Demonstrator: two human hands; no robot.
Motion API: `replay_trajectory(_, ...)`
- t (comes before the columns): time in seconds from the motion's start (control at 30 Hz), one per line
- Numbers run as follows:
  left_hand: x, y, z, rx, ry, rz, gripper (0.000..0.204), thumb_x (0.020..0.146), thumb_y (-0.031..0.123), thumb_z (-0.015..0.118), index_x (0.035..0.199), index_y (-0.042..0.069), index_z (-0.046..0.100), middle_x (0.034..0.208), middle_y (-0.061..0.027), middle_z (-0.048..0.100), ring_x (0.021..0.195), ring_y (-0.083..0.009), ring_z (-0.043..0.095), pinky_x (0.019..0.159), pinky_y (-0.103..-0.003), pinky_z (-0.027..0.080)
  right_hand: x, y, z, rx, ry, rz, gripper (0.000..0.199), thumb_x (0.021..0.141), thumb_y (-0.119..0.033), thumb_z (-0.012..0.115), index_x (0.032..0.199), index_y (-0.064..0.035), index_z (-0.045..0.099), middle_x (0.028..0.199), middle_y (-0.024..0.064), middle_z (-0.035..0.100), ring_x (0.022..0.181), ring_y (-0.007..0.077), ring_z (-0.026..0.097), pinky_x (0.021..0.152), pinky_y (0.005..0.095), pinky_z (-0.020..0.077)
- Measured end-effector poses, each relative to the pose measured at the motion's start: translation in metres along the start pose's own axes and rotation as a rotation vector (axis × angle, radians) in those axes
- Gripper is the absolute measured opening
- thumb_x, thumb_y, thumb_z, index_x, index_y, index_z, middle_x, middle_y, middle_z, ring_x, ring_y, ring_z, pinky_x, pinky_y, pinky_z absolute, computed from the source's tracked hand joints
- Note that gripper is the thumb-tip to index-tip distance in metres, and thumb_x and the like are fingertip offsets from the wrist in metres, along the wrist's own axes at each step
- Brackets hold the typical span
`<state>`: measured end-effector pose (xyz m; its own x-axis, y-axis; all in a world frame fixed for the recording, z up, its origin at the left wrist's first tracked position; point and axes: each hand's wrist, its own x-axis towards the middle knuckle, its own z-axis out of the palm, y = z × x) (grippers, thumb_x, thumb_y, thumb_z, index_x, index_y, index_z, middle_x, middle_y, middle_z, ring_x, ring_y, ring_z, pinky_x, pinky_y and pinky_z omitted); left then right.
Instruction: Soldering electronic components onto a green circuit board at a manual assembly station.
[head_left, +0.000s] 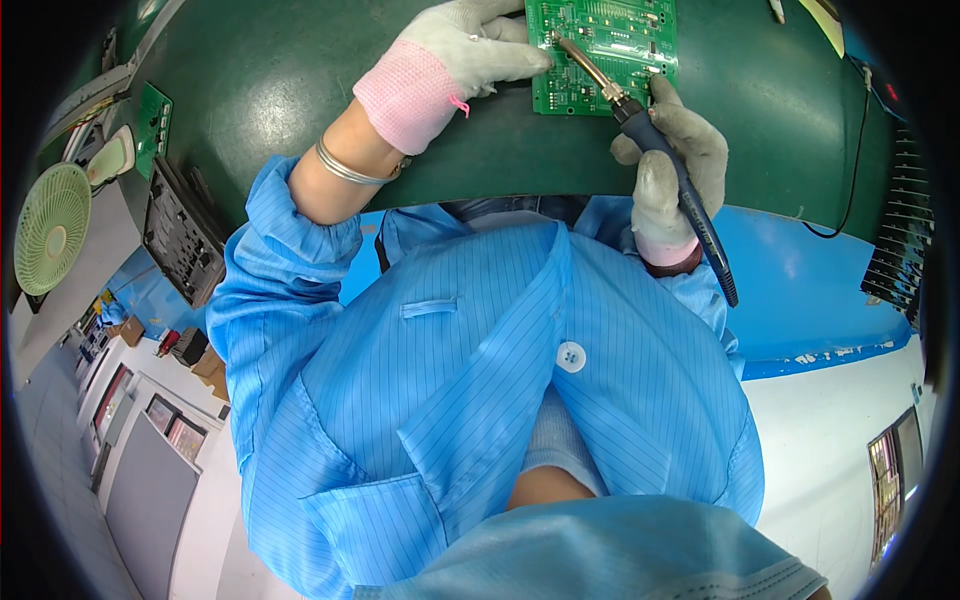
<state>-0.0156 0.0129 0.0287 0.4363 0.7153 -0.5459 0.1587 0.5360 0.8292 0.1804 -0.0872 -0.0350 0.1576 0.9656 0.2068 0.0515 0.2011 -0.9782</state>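
The table (280, 80) has a dark green top with a blue edge; a green circuit board (600, 55) lies flat on it near the far side; a thin black cable (850, 190) trails across its right part.

A green circuit board (606, 52) is laid flat on the dark green mat, at the far side of the bench. Its surface is covered with small components and rows of solder points. A soldering iron (640, 125) with a dark blue handle and a metal tip is held slanted, and its tip is placed on the board's left edge.
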Motion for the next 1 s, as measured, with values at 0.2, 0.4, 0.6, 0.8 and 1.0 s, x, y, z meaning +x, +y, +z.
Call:
replay_trajectory(0.2,-0.001,0.001,0.000,0.032,-0.016,0.022,0.056,0.080,0.008,0.063,0.132,-0.004,0.049,0.077,0.0060,0.058,0.061,-0.0007,0.046,0.053,-0.016,0.035,0.000,0.000,-0.001,0.041,-0.011,0.039,0.068,0.085,-0.051,0.066,0.110,0.0096,0.051,0.079,0.0174,0.066,0.069,0.0154,0.066,0.069,0.0290,0.0553)
replay_trajectory(0.4,-0.002,-0.001,0.000,0.000,-0.003,0.041,0.055,0.079,0.005,0.062,0.131,-0.004,0.049,0.079,0.0048,0.059,0.062,-0.0016,0.046,0.053,-0.016,0.036,-0.002,0.002,-0.001,0.018,-0.010,0.038,0.065,0.086,-0.050,0.066,0.109,0.0089,0.052,0.088,0.0210,0.065,0.069,0.0161,0.066,0.069,0.0294,0.0562)
replay_trajectory(0.6,-0.002,0.002,0.004,0.012,0.032,-0.010,0.054,0.079,0.005,0.062,0.131,-0.005,0.049,0.081,0.0044,0.060,0.062,-0.0018,0.047,0.053,-0.017,0.037,-0.001,0.006,-0.005,0.015,-0.024,-0.073,0.054,0.089,-0.045,0.063,0.108,0.0042,0.053,0.085,0.0202,0.066,0.065,0.0138,0.065,0.068,0.0286,0.0557)
replay_trajectory(0.8,-0.001,0.000,0.001,0.042,0.018,0.030,0.054,0.080,0.006,0.062,0.131,-0.005,0.049,0.082,0.0037,0.062,0.062,-0.0017,0.048,0.054,-0.017,0.037,0.001,0.008,-0.006,0.018,-0.027,-0.101,0.048,0.089,-0.042,0.062,0.106,0.0026,0.054,0.079,0.0170,0.067,0.063,0.0122,0.064,0.065,0.0281,0.0548)
replay_trajectory(1.0,-0.002,-0.002,0.002,0.003,0.024,-0.010,0.053,0.080,0.007,0.063,0.129,-0.004,0.050,0.079,0.0040,0.061,0.061,-0.0018,0.047,0.053,-0.017,0.037,-0.001,0.009,-0.007,-0.044,-0.042,-0.161,0.046,0.089,-0.038,0.064,0.105,0.0038,0.053,0.069,0.0125,0.064,0.063,0.0134,0.063,0.085,0.0387,0.0538)
